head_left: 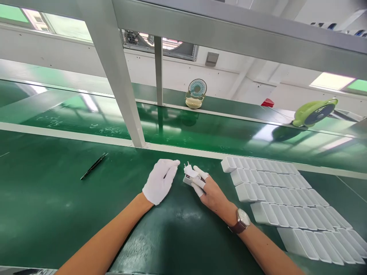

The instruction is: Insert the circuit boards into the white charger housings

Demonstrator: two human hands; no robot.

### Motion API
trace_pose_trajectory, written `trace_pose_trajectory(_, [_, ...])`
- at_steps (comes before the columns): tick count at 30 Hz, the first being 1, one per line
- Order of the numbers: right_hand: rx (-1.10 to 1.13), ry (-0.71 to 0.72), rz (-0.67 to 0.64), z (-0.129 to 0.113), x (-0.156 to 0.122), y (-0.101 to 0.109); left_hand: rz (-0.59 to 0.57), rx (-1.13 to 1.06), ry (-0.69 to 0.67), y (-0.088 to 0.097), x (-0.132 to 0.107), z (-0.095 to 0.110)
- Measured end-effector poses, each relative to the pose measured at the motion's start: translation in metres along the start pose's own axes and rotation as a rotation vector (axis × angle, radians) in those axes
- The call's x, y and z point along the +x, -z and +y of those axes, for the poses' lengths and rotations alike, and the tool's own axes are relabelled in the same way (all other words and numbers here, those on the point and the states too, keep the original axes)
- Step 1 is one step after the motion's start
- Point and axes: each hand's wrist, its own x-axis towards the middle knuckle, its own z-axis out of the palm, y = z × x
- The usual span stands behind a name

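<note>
My right hand (pixel 207 189), with white finger cots on its fingertips and a watch on the wrist, is closed round a small white plug adapter (pixel 190 175) with two prongs pointing up and left. My left hand (pixel 160 180) wears a white glove and hovers just left of the adapter, fingers loosely curled together, with nothing visible in it. Both hands are over the green work surface (pixel 57 206), near its middle.
Several rows of white adapter housings (pixel 275 194) lie in lines to the right. Black tweezers (pixel 94 166) rest at the left. A metal frame post (pixel 123 99) rises behind the hands. Beyond it runs a green conveyor with a small fan (pixel 197 93) and a green fan (pixel 314 112).
</note>
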Motion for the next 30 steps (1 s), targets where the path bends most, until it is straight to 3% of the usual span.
trace_pose_trajectory(9, [-0.018, 0.006, 0.011, 0.001, 0.0, 0.001, -0.317, -0.038, 0.13, -0.029, -0.012, -0.009])
trace_pose_trajectory(14, [0.001, -0.012, 0.077, -0.005, 0.005, 0.009, -0.296, -0.045, 0.106, -0.024, -0.018, 0.003])
trace_pose_trajectory(19, [0.07, -0.02, 0.112, -0.012, 0.01, 0.015, -0.202, -0.093, 0.066, -0.021, -0.023, 0.007])
trace_pose_trajectory(26, [0.239, -0.064, 0.152, -0.018, 0.007, 0.011, -0.162, -0.074, 0.019, -0.024, -0.026, 0.007])
trace_pose_trajectory(30, [0.408, -0.166, 0.209, -0.023, 0.003, 0.006, -0.161, -0.066, -0.017, -0.023, -0.025, 0.008])
